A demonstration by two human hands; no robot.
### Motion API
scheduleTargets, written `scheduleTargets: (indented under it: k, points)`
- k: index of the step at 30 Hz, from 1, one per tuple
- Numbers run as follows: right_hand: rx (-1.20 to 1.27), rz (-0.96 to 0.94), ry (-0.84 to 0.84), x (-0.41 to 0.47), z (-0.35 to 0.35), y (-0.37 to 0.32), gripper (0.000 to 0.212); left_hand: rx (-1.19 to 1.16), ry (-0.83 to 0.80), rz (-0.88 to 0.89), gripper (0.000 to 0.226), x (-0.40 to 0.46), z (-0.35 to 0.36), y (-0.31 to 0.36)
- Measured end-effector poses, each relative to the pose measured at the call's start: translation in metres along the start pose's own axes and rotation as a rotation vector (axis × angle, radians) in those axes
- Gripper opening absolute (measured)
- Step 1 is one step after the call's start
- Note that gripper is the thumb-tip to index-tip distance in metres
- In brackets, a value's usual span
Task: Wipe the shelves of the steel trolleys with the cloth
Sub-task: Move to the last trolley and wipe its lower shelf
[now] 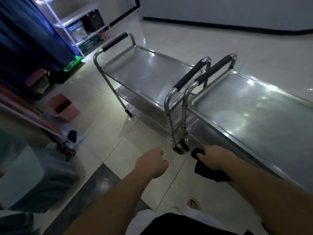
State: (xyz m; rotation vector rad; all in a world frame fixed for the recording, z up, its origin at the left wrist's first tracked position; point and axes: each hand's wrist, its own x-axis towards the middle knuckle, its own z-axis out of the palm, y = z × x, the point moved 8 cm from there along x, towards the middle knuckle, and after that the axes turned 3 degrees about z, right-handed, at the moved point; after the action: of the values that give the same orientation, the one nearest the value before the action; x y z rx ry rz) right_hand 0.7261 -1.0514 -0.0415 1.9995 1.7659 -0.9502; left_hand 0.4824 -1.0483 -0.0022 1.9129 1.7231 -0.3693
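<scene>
Tiled floor (pixel 118 141) carried two steel trolleys (pixel 149 72) (pixel 250 106) end to end; right hand (pixel 213 160) gripped a dark cloth (pixel 203 168), left hand (pixel 152 163) loosely curled, empty.

The place looks like a storeroom or back room of a commercial kitchen or clinic; which one cannot be told. Two steel trolleys (pixel 149 77) (pixel 250 112) stand end to end on a glossy tiled floor (pixel 194 41), near a white shelving rack (pixel 74 22) holding plastic boxes, a blue curtain (pixel 25 34) and a pink bin (pixel 61 106).
</scene>
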Motion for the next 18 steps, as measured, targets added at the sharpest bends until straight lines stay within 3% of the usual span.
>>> scheduleTargets:
  k: [7,18]
  points:
    - [0.144,0.140,0.020,0.021,-0.016,0.025,0.044,0.070,-0.069,0.163,0.049,0.079,-0.024,0.037]
    - [0.497,0.526,0.105,0.042,-0.012,0.016,0.045,0.179,-0.244,0.468,0.039,0.193,-0.047,0.053]
